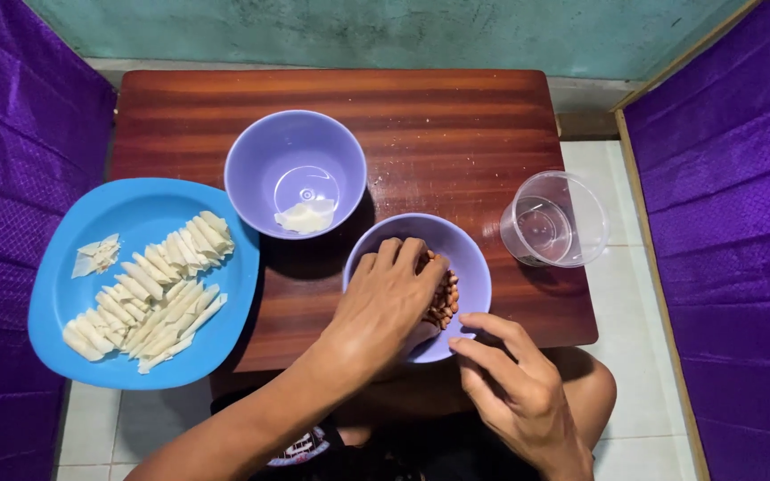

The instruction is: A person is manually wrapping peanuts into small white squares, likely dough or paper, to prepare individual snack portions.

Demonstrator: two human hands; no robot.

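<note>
Peanuts point(444, 301) in near bowl point(474, 267), front desk point(456, 134) edge. Left hand point(385, 298) curled down into bowl, fingers on nuts; grip hidden, cannot tell. Right hand point(514, 383) half open, empty, fingertips at bowl rim. Nuts likely small, hard, light, roll easily; pinch or scoop several. Second bowl point(260, 151), blue plate point(55, 294), clear cup point(552, 219) around.

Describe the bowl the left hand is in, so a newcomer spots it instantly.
On the wooden table, look at the near edge, left of the clear plastic cup. The lilac bowl there holds peanuts under the left hand; the other lilac bowl has only a pale scrap.
</note>
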